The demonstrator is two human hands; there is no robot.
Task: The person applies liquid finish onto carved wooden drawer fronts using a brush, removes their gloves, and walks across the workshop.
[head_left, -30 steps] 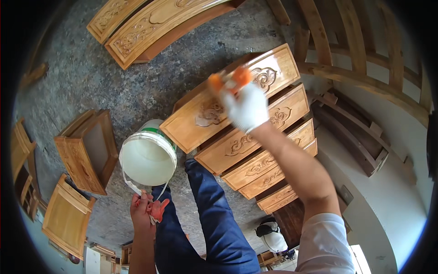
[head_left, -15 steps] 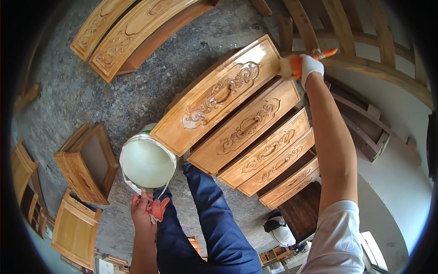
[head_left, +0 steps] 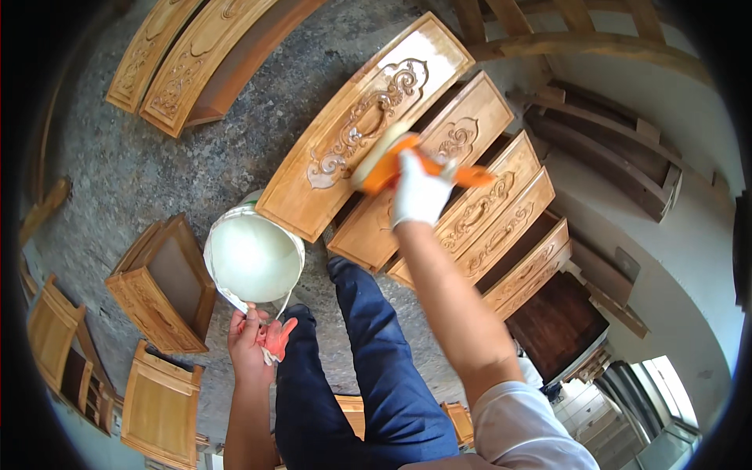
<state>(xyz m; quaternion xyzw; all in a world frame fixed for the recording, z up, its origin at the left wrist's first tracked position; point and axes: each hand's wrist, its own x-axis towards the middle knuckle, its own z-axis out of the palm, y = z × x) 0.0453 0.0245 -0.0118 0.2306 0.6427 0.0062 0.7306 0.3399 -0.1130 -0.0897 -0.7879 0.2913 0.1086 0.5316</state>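
- Gripping the wide brush (head_left: 384,174) by its orange handle: gloved right hand (head_left: 421,192), fingers closed around it, some out of sight.
- Brush is over the lower long edge of the topmost carved drawer front (head_left: 356,129), pale bristles toward the carving. Blurred; can't tell if they touch.
- Brush handling, my read: light, stiff handle, soft bristle end; slick if wet. Best hold: handle near the head.
- Left hand (head_left: 252,345), bare: fingers pinched closed at the near edge of the white bucket (head_left: 235,211). Can't tell if that's rim, bail or both. Red glove-like item (head_left: 274,338) bunched by the palm.
- Bucket is just beside the drawer front's lower left corner. Pale inside, level unclear. Probably heavier than the brush, stiff-walled, could slop; take it by rim or bail.
- Drawer front: glossy at the far end. Likely rigid, slippery if wet, fine relief chip-prone. Hold by the box sides, off the face.
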